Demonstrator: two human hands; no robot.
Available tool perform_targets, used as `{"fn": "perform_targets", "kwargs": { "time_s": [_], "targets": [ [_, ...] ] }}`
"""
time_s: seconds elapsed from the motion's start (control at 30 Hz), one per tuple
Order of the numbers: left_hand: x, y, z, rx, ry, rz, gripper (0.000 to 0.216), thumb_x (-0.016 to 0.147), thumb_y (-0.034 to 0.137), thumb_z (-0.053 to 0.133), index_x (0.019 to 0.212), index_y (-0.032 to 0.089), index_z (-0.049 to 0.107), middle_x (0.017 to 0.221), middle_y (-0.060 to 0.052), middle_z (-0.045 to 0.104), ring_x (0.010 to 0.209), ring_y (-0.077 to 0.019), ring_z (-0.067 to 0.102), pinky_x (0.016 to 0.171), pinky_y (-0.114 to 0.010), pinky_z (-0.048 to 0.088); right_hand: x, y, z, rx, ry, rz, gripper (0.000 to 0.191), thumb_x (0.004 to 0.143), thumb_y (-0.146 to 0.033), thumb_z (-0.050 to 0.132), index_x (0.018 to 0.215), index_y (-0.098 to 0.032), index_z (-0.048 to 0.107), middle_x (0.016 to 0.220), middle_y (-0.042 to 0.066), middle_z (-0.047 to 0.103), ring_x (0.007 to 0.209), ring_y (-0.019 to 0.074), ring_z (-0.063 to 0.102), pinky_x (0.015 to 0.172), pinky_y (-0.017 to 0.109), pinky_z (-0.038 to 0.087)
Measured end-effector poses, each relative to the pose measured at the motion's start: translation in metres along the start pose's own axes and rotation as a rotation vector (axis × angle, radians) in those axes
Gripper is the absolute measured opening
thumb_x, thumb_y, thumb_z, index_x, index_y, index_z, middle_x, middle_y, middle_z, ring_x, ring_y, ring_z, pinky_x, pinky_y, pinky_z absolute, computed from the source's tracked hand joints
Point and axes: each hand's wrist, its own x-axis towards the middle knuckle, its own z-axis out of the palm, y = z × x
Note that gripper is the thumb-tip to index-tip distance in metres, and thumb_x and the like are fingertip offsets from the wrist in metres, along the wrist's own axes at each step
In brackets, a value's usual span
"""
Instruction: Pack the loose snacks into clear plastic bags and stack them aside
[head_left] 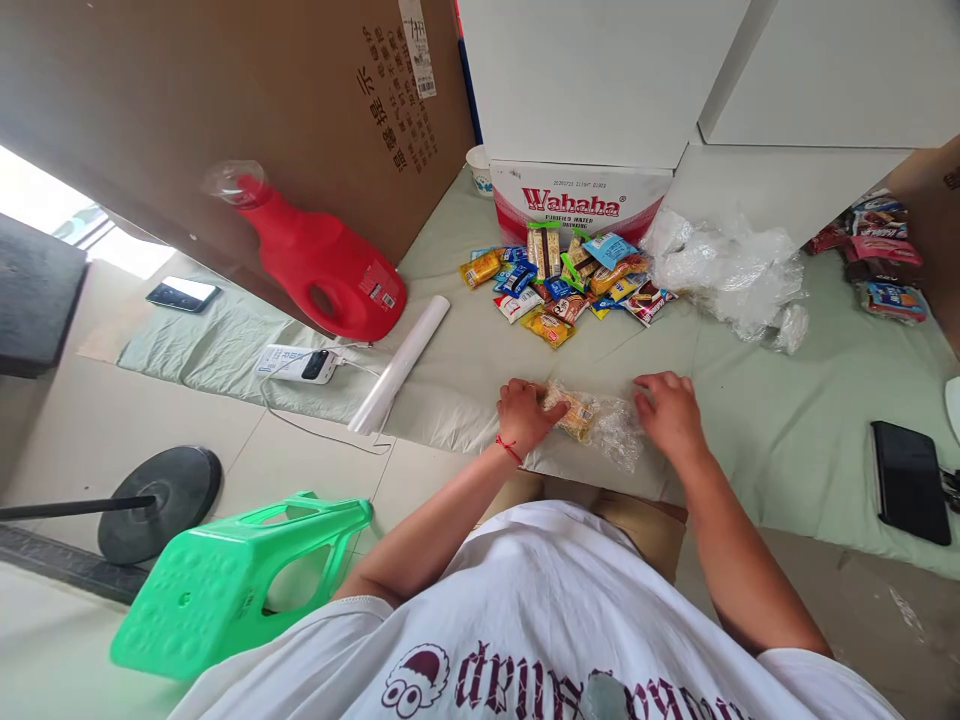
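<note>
A small orange-yellow snack packet (pixel 576 414) lies at the table's near edge, partly covered by crinkled clear plastic film (pixel 616 432). My left hand (pixel 525 415), with a red string at its wrist, grips the left end of the packet, thumb across its top. On the other side, my right hand (pixel 673 415) is beside the film's right end with its fingers curved and apart. Whether its fingertips touch the film I cannot tell. Beyond both hands sits a pile of wrapped snacks (pixel 551 328) in mixed colours.
A Wahaba-style carton printed "Wahaha" (pixel 577 185) stands behind the pile. Crumpled clear film (pixel 739 270) lies to its right, more snacks (pixel 885 250) beyond. Leftward are a film roll (pixel 405 365), red jug (pixel 337 270) and power bank (pixel 296 364). A black phone (pixel 909 482) lies right; a green stool (pixel 195 590) is on the floor.
</note>
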Motion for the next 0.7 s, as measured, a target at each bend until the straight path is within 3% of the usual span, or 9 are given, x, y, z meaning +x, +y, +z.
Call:
{"fn": "perform_targets", "kwargs": {
  "time_s": [0.07,0.17,0.27,0.37,0.47,0.53,0.6,0.7],
  "targets": [
    [0.001,0.000,-0.001,0.015,-0.033,0.015,0.043,0.080,0.057,0.074,0.100,0.019,0.069,0.116,-0.014,0.065,0.116,-0.0330,0.058,0.094,-0.041,0.044,-0.006,-0.002,-0.006,0.058,-0.037,0.056,0.033,0.098,-0.044,0.056,0.114,-0.020,0.073,0.102,0.012,0.071,0.095,0.0280,0.060,0.087,0.042,0.049],
    [0.001,0.003,-0.004,0.019,-0.063,0.013,0.039,0.082,0.054,0.073,0.097,0.019,0.065,0.107,-0.011,0.068,0.109,-0.0304,0.061,0.086,-0.038,0.044,-0.019,-0.016,-0.009,0.114,-0.296,0.100,0.042,0.089,-0.047,0.068,0.122,-0.021,0.070,0.094,0.007,0.073,0.088,0.0248,0.062,0.076,0.034,0.048],
    [0.000,0.007,-0.006,0.010,-0.083,-0.007,0.035,0.082,0.051,0.073,0.093,0.019,0.062,0.097,-0.008,0.069,0.100,-0.0268,0.064,0.080,-0.034,0.042,-0.024,-0.024,-0.011,0.171,-0.437,0.141,0.021,0.090,-0.034,0.064,0.105,-0.023,0.075,0.088,0.004,0.074,0.081,0.0205,0.064,0.073,0.030,0.046],
    [0.000,0.009,-0.008,0.005,-0.111,0.003,0.034,0.083,0.051,0.073,0.091,0.020,0.059,0.092,-0.006,0.069,0.095,-0.0246,0.065,0.076,-0.032,0.040,-0.015,-0.018,-0.016,0.249,-0.390,0.117,0.021,0.094,-0.033,0.057,0.093,-0.024,0.076,0.090,0.004,0.074,0.082,0.0198,0.064,0.078,0.031,0.047],
    [-0.001,0.010,-0.009,0.011,-0.116,0.015,0.033,0.084,0.050,0.072,0.088,0.021,0.056,0.090,-0.005,0.069,0.092,-0.0241,0.066,0.074,-0.032,0.038,-0.001,-0.010,-0.011,0.093,-0.312,0.038,0.018,0.093,-0.034,0.062,0.090,-0.024,0.076,0.098,0.008,0.071,0.097,0.0257,0.059,0.087,0.036,0.046],
    [-0.003,0.010,-0.009,0.005,-0.105,0.013,0.034,0.084,0.050,0.072,0.086,0.021,0.054,0.089,-0.005,0.068,0.091,-0.0243,0.065,0.073,-0.032,0.038,0.005,-0.006,-0.004,-0.038,-0.271,0.006,0.015,0.091,-0.032,0.066,0.099,-0.023,0.075,0.115,0.012,0.068,0.110,0.0301,0.054,0.093,0.040,0.044],
    [-0.005,0.009,-0.009,-0.020,-0.089,0.018,0.034,0.083,0.049,0.072,0.087,0.022,0.053,0.086,-0.003,0.067,0.088,-0.0234,0.065,0.072,-0.032,0.037,0.004,-0.005,0.003,-0.108,-0.267,0.007,0.030,0.091,-0.031,0.066,0.120,-0.022,0.070,0.124,0.013,0.065,0.115,0.0319,0.052,0.094,0.043,0.042],
    [-0.010,0.010,-0.006,-0.106,-0.055,0.022,0.036,0.080,0.047,0.075,0.089,0.023,0.049,0.078,0.001,0.062,0.075,-0.0191,0.061,0.066,-0.030,0.035,-0.007,-0.006,0.006,-0.162,-0.296,0.034,0.032,0.096,-0.032,0.058,0.125,-0.023,0.067,0.111,0.012,0.067,0.109,0.0322,0.052,0.091,0.044,0.042]
  ]
}}
